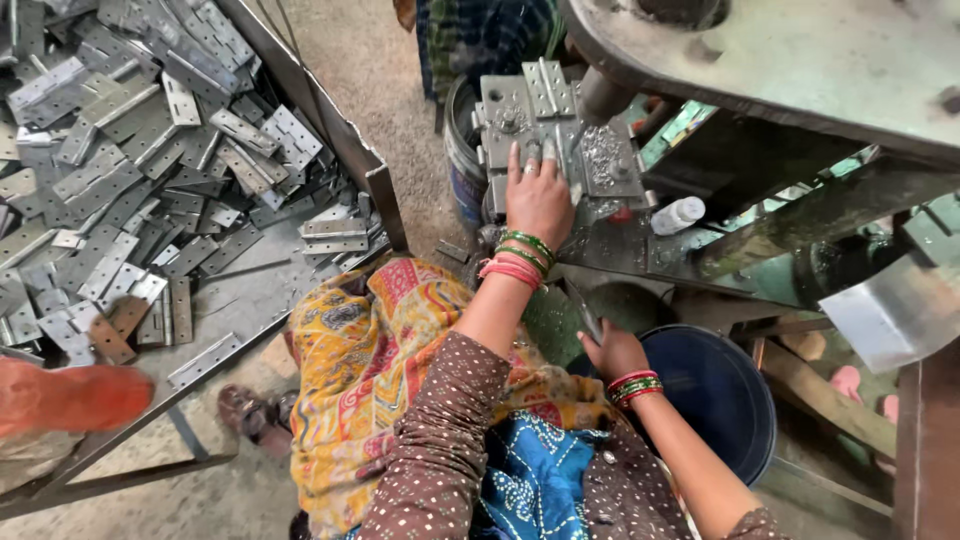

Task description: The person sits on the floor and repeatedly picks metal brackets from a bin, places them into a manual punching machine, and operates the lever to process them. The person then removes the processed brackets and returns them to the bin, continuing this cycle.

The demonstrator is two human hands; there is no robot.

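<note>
My left hand [537, 200] reaches forward onto the die block [500, 120] of a press, fingers stretched flat on the metal beside a grey hinge [545, 88] lying on the block. Shiny metal chips [603, 155] lie just right of the fingers. My right hand [612, 352] is low by my lap, at the rim of a dark blue bucket [720, 400]. It is closed on a thin grey metal strip [582, 312] that sticks up to the left. Both wrists carry red and green bangles.
A steel tray [375, 185] on the left holds several grey hinge leaves [130, 150]. The press's heavy frame [800, 70] overhangs the top right. A white bottle [678, 215] lies on the press bed. An orange-covered hand of another person [70, 397] is at the left edge, and a sandalled foot [250, 412] is on the floor.
</note>
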